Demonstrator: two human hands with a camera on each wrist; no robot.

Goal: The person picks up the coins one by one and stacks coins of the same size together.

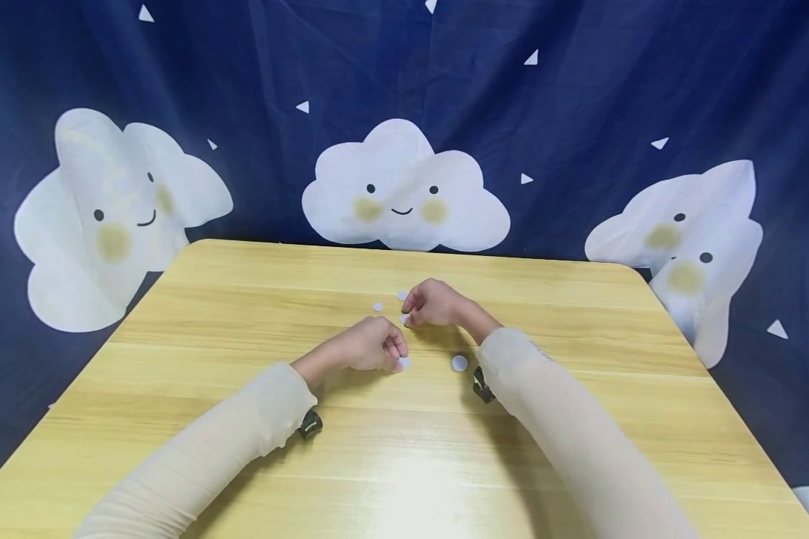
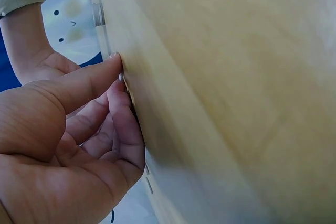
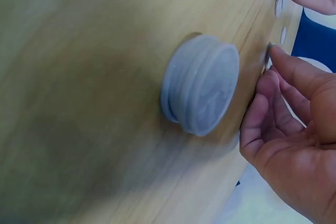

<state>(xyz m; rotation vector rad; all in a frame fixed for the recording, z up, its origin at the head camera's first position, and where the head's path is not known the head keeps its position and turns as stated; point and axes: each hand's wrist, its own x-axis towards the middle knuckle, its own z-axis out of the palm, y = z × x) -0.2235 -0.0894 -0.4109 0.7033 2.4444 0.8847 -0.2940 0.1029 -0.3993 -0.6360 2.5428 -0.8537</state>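
Observation:
In the head view, my left hand (image 1: 371, 344) is low over the table, thumb and fingertips pinching a small white disc (image 1: 404, 362). Farther back, my right hand (image 1: 434, 303) grips another white disc (image 1: 404, 320) by its edge. The right wrist view has this disc (image 3: 268, 59) edge-on between thumb and finger, close to the wood. Seen from the left wrist, the thumb and curled fingers of the left hand (image 2: 79, 124) mostly hide its disc. A short stack of white discs (image 3: 202, 87) stands beside my right wrist.
Two more white discs lie at the back, one left of the right hand (image 1: 377, 307) and one just behind its fingers (image 1: 401, 296). The wooden table (image 1: 276, 464) ends at a dark blue curtain (image 1: 263, 60) with smiling clouds.

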